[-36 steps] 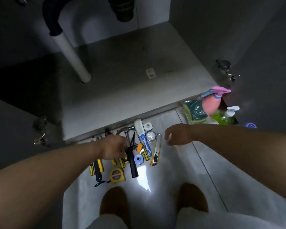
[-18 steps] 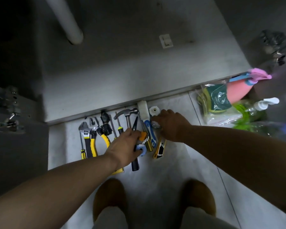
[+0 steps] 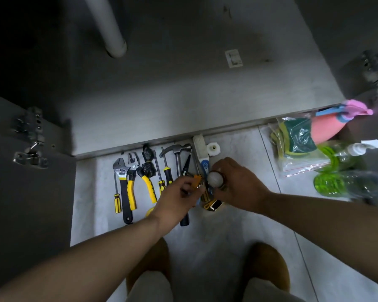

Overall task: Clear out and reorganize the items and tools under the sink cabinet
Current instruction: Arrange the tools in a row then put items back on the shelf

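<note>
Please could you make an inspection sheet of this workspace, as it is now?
Surface: tiled floor, lit; cabinet floor carries one sticker.
Job's things: wrench, pliers, hammer and screwdrivers lie in a row before the cabinet.
Clutter: sponge bag, pink spray bottle, green bottles at right.
Hands: right hand grips a round white object; left hand curled beside it, hold unclear.
Cables: nothing seen.
Surroundings: white drain pipe, door hinges.

One hammer (image 3: 177,149), one wrench (image 3: 123,182), one pliers (image 3: 140,177)

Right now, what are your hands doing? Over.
Right hand grips round white thing. Left hand beside it, over the tools, grip unclear. Nothing in the way.
</note>
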The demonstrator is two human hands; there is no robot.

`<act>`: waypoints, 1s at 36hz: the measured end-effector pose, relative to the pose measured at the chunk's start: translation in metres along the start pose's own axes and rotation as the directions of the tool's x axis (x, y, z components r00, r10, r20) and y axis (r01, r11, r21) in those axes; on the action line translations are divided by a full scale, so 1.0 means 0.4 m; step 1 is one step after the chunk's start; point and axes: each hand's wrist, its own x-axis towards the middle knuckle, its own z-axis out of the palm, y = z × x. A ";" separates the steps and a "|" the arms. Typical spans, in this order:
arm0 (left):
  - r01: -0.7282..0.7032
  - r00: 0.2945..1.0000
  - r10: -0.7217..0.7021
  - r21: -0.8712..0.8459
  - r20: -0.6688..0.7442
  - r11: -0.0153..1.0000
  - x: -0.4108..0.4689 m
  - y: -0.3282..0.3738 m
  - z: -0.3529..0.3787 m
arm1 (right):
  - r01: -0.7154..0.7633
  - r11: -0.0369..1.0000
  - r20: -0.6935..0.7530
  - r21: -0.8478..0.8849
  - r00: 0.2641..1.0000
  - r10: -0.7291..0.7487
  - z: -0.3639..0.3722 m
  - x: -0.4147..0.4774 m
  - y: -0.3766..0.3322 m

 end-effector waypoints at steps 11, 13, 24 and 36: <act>0.240 0.971 -0.233 -0.236 0.058 0.942 -0.021 -0.013 -0.068 | 0.026 0.965 0.132 0.260 0.989 -0.062 0.085 -0.049 -0.089; 0.231 0.969 -0.244 -0.217 -0.034 0.948 -0.020 -0.026 -0.100 | 0.013 0.978 0.132 0.206 0.990 -0.041 0.089 -0.038 -0.083; 0.160 0.987 -0.162 -0.175 0.004 0.971 0.007 0.009 -0.083 | 0.123 0.982 0.082 0.145 0.987 -0.136 0.110 0.091 -0.157; 0.272 0.880 -0.046 0.423 -0.473 0.864 0.140 -0.004 -0.213 | -0.076 0.994 -0.005 0.081 0.997 0.077 0.046 0.034 -0.069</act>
